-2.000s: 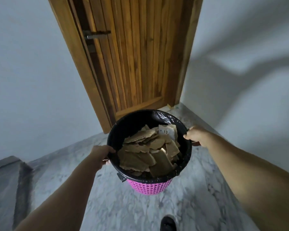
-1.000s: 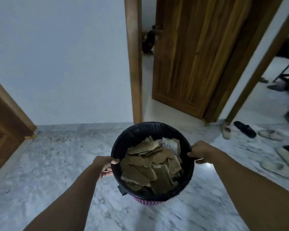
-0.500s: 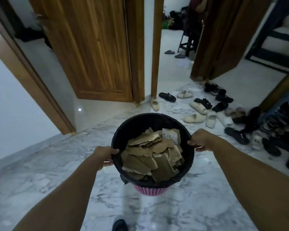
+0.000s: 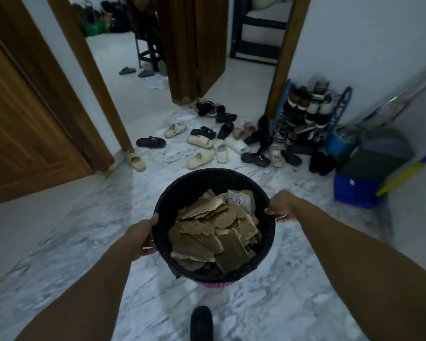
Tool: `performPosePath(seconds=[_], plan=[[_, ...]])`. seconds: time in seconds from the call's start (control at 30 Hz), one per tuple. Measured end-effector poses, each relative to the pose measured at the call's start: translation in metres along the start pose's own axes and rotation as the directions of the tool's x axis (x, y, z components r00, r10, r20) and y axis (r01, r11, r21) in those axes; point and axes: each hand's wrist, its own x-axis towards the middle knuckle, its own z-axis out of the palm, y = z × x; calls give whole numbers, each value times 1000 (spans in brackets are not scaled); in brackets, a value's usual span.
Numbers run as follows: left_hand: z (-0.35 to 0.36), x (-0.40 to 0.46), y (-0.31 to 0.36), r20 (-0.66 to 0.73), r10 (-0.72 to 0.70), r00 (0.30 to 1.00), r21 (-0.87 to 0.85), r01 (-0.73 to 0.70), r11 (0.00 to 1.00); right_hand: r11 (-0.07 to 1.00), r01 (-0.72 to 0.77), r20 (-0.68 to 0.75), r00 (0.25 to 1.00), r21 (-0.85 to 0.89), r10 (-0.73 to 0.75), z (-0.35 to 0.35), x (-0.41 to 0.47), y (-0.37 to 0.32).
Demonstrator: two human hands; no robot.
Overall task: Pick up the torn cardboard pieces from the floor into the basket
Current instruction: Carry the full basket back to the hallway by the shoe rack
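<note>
While a dark shoe [image 4: 201, 322] pokes in at the bottom edge, I see my left hand [image 4: 141, 238] and right hand [image 4: 282, 205] each curled tight around opposite sides of the basket [image 4: 162, 219], held above the marble floor [image 4: 67, 254]. Torn cardboard pieces [image 4: 212, 232] fill its black liner. Farther off, scattered sandals [image 4: 207, 143] lie before a loaded shoe rack [image 4: 308, 112].

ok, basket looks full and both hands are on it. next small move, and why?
Probably keep the two-handed hold and carry it a step forward, staying left of the scattered slippers. The left hand and right hand grip opposite sides of the pink plastic basket with its black liner; torn brown cardboard pieces fill it, and none shows on the marble floor.
</note>
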Motion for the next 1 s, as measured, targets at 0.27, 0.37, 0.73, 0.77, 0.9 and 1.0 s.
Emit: performPosePath(seconds=[0.27,0.37,0.73,0.77,0.9,1.0], plan=[[116,13,33,265,-78,961,-77,101,992,916,-192,-21,977,352,212,-69,-4,93],[173,11,42,358,-96,929,-110,145,983,836,-207,38,975,508,218,-106,-4,139],[409,-12,40,346,-118,931,87,94,992,825,-166,-97,962,540,257,-250,-2,302],[426,-15,42,321,-112,941,119,77,990,846,-160,-133,956,508,260,-261,1,311],[497,-18,52,275,-74,959,196,19,981,881,-157,-248,925,446,290,-304,16,342],[537,-3,63,276,-22,961,240,-46,970,873,-164,-294,899,458,324,-327,36,357]])
